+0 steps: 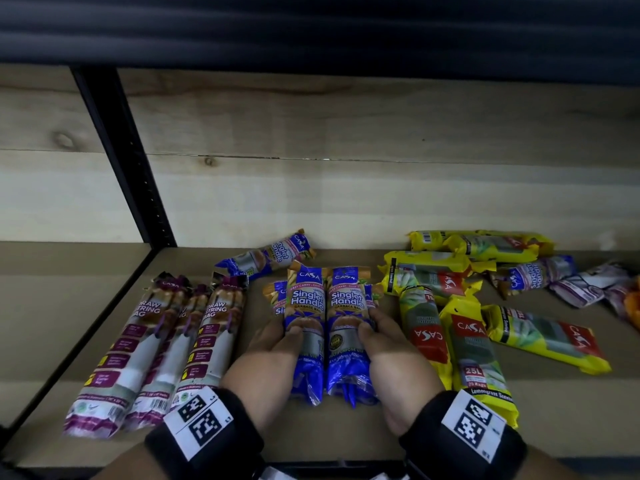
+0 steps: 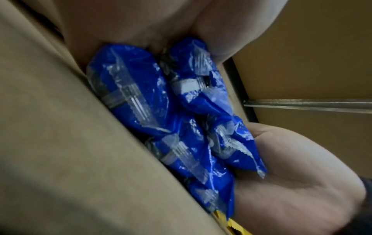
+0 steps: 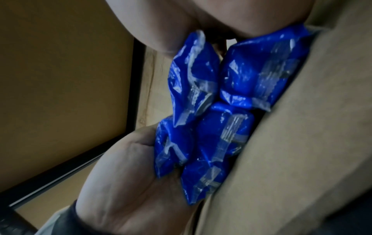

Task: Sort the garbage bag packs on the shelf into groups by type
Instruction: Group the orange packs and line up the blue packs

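Note:
Both hands hold a bundle of blue "Singlet Handle" packs (image 1: 327,306) between them at the middle of the shelf (image 1: 325,431). My left hand (image 1: 280,339) grips the bundle's left side, thumb on top. On the right side my right hand (image 1: 374,332) grips it the same way. In the left wrist view the crimped ends of the blue packs (image 2: 161,111) are stacked two high on the shelf board; the right wrist view shows the same pack ends (image 3: 221,111). Purple "Draw String Bag" packs (image 1: 156,348) lie side by side at the left. Yellow packs (image 1: 474,344) lie jumbled at the right.
One blue pack (image 1: 270,258) lies tilted behind the bundle near the wooden back wall (image 1: 346,202). Another blue pack (image 1: 535,271) and a pale purple pack (image 1: 588,285) sit among the yellow ones at the far right. A black upright post (image 1: 131,161) stands at the back left.

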